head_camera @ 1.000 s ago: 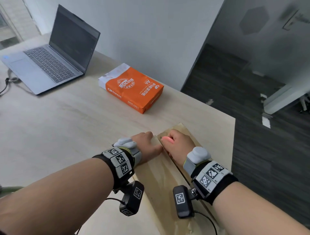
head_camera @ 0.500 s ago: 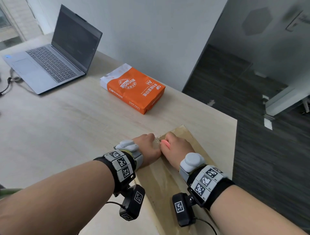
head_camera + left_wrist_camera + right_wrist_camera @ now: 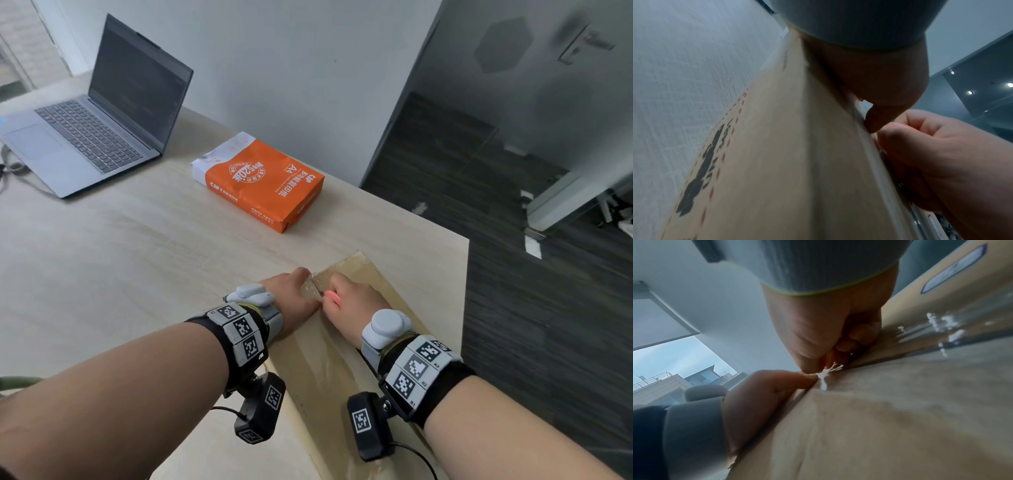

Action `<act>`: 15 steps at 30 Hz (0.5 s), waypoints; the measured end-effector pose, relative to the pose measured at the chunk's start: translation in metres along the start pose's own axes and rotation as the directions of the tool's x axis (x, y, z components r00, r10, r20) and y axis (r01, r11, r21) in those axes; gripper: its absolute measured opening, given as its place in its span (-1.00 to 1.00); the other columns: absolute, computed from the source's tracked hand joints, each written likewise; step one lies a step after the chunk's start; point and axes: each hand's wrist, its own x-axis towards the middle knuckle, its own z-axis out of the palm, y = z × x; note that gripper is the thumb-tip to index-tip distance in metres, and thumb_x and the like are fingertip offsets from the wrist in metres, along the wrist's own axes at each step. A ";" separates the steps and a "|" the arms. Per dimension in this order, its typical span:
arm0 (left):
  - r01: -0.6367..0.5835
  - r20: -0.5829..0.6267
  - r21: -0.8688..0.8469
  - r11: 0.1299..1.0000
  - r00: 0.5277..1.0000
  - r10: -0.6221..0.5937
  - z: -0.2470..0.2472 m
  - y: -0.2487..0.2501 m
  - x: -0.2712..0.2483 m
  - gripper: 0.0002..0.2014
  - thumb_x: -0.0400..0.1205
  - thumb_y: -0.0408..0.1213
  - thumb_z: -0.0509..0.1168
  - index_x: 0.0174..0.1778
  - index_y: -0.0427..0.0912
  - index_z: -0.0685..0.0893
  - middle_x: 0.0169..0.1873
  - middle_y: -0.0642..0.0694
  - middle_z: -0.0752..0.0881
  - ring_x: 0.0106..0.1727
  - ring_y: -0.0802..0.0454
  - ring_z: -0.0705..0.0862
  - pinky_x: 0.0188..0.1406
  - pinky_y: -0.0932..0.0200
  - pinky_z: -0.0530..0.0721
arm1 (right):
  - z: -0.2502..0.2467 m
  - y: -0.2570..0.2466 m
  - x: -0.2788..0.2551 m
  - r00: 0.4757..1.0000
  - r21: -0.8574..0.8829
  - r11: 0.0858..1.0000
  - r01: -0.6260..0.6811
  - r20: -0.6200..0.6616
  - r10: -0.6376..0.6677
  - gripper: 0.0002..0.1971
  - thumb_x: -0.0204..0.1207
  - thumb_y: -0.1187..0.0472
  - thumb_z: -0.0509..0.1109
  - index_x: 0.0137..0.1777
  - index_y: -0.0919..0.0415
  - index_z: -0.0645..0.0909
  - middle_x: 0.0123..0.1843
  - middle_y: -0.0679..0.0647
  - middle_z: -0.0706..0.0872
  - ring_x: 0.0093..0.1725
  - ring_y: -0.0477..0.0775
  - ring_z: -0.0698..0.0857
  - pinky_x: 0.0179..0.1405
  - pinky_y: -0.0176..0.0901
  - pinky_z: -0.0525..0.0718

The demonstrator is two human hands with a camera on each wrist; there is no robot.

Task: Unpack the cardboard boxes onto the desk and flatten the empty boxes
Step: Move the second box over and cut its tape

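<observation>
Both hands have crept a little farther along the top seam of the cardboard box (image 3: 342, 349) than in the earlier head views, and their knuckles now nearly meet over the clear tape (image 3: 312, 287).

That box lies near the right front corner of the desk (image 3: 144, 274), its taped top face up, and it is unopened. The left hand (image 3: 291, 301) sits on the left of the seam with fingers curled; in the right wrist view its thumb presses at the tape edge, where a shred of film stands up white. The right hand (image 3: 352, 305) is curled too, its grip pinching that raised bit of tape between thumb and fingertips (image 3: 838, 353). Whether the left hand truly pinches the tape or only pins the flap down cannot be told.

The step in hand looks like peeling or tearing the tape to open the box, so unpacking proper has hardly begun here. The next move likely calls for a firm pull along the seam while the other hand holds the flap down.

Farther off, an orange ream of paper (image 3: 260, 181) lies on the desk, and a laptop (image 3: 99, 113) stands open beyond it.
</observation>
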 end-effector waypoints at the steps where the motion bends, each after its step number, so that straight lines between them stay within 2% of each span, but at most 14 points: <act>1: 0.012 0.002 0.002 1.000 1.000 -0.012 0.000 0.001 0.000 -0.46 0.42 0.23 0.08 0.32 0.17 0.47 0.05 -0.08 0.74 0.00 -0.19 0.69 0.07 -0.10 0.71 | 0.001 0.003 -0.004 1.000 -0.006 1.000 -0.002 0.005 0.002 -0.82 0.69 0.06 0.19 -0.10 0.07 0.29 -0.41 -0.04 0.41 -0.29 0.28 0.47 -0.52 -0.13 0.23; 5: 0.030 -0.017 0.022 0.999 0.999 -0.029 0.002 0.002 0.002 -0.49 0.47 0.18 0.10 0.34 0.15 0.47 0.02 -0.11 0.75 -0.05 -0.18 0.68 0.06 -0.10 0.72 | 0.006 0.011 -0.017 0.999 0.008 0.999 -0.038 0.021 0.037 -0.83 0.67 0.07 0.19 -0.13 0.07 0.32 -0.40 -0.05 0.45 -0.28 0.28 0.49 -0.46 -0.10 0.31; 9: 0.041 -0.028 0.049 0.998 0.999 -0.039 0.000 0.002 0.000 -0.55 0.53 0.16 0.14 0.31 0.11 0.48 0.02 -0.12 0.72 -0.05 -0.19 0.66 0.02 -0.07 0.69 | 0.006 0.019 -0.036 0.994 0.008 0.996 -0.092 0.053 0.092 -0.87 0.62 0.07 0.16 -0.06 0.13 0.41 -0.32 0.06 0.58 -0.26 0.30 0.51 -0.26 -0.04 0.50; 11: 0.034 -0.039 0.055 0.998 0.999 -0.032 0.000 0.004 -0.002 -0.59 0.58 0.12 0.17 0.31 0.07 0.49 -0.02 -0.11 0.70 -0.07 -0.18 0.63 -0.07 -0.01 0.61 | 0.009 0.027 -0.049 0.991 -0.001 0.994 -0.110 0.074 0.110 -0.88 0.60 0.10 0.13 -0.06 0.13 0.41 -0.33 0.08 0.58 -0.27 0.30 0.49 -0.13 0.01 0.57; 12: 0.035 -0.043 0.055 0.998 0.999 -0.032 -0.001 0.005 -0.003 -0.61 0.60 0.10 0.19 0.31 0.05 0.49 -0.04 -0.11 0.69 -0.09 -0.17 0.62 -0.12 0.02 0.55 | 0.011 0.031 -0.057 0.990 0.002 0.993 -0.118 0.079 0.117 -0.89 0.59 0.11 0.12 -0.07 0.13 0.40 -0.34 0.08 0.57 -0.27 0.29 0.47 -0.12 0.01 0.58; 15: 0.035 -0.052 0.061 0.997 0.998 -0.032 -0.002 0.007 -0.006 -0.62 0.62 0.09 0.19 0.33 0.07 0.49 -0.04 -0.09 0.68 -0.09 -0.16 0.62 -0.13 0.03 0.53 | 0.015 0.043 -0.079 0.988 0.024 0.991 -0.135 0.075 0.133 -0.90 0.60 0.12 0.13 -0.08 0.12 0.41 -0.34 0.04 0.55 -0.26 0.26 0.48 -0.33 -0.06 0.42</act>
